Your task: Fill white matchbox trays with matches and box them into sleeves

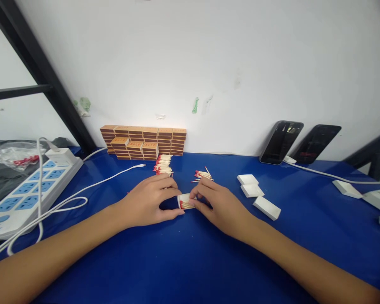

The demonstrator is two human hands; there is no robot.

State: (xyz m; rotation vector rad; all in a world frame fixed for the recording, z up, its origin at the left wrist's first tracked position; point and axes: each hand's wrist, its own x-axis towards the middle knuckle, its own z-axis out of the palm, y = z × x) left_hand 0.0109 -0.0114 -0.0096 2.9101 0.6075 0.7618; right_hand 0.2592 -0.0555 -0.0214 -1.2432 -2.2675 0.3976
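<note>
A small white matchbox tray [184, 196] lies on the blue table between my hands, with several red-headed matches [185, 205] inside. My left hand [152, 198] grips the tray's left end between thumb and forefinger. Over its right end, my right hand [213, 202] pinches at the white match ends; its fingers hide that part of the tray. Just beyond my hands are a large heap of loose matches [163, 164] on the left and a smaller pile of matches [203, 174] on the right.
Matchboxes [144, 141] stand stacked against the wall. White empty trays [267, 207] lie right of my right hand. Two black phones [281, 142] lean on the wall. At left, a power strip [28, 190] and white cables [66, 204] cover the table's edge.
</note>
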